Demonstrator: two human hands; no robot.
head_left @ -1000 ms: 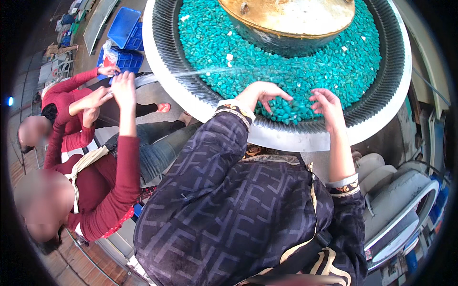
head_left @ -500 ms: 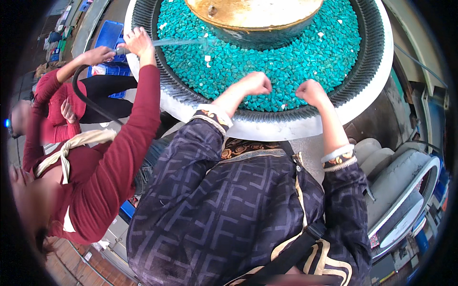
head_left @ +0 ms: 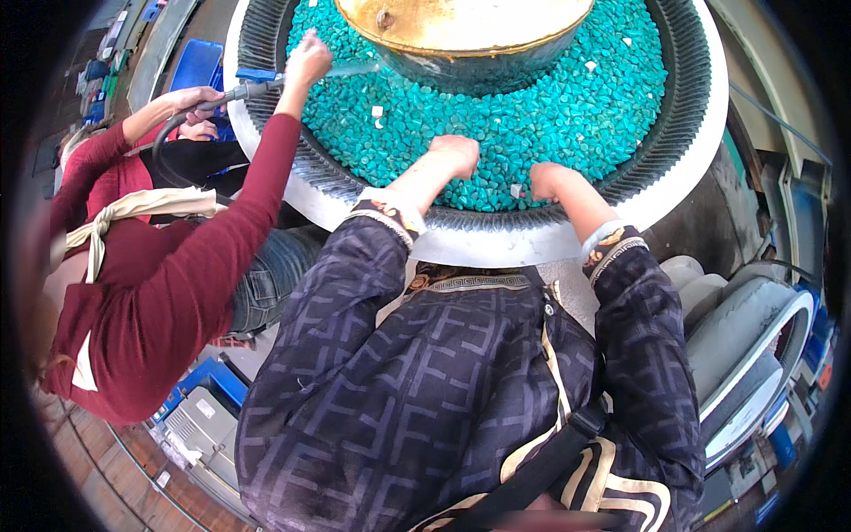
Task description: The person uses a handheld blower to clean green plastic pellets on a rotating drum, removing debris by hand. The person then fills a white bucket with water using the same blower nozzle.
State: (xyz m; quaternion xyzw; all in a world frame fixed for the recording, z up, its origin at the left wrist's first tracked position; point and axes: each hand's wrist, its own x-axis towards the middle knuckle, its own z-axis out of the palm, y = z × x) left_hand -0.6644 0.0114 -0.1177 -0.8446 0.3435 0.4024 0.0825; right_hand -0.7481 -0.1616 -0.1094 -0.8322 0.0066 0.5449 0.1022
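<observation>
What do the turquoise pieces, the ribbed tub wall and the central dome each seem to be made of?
Turquoise pieces: probably glazed ceramic or plastic media, being uniform, small and wet-glossy. Ribbed tub wall: likely dark rubber or moulded lining, matt, with regular ridges. Central dome: metal, seemingly brass-toned, with dull sheen and stains. The left hand and right hand rest fisted in the pieces.

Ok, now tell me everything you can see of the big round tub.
The round tub has a white outer rim and a dark ribbed inner wall. It is filled with small turquoise pebbles, a few white ones among them, ringed around a brass-coloured dome in the middle. The left hand and right hand are both pushed into the pebbles at the near edge. A co-worker's hand points a spraying hose nozzle over the left side.
</observation>
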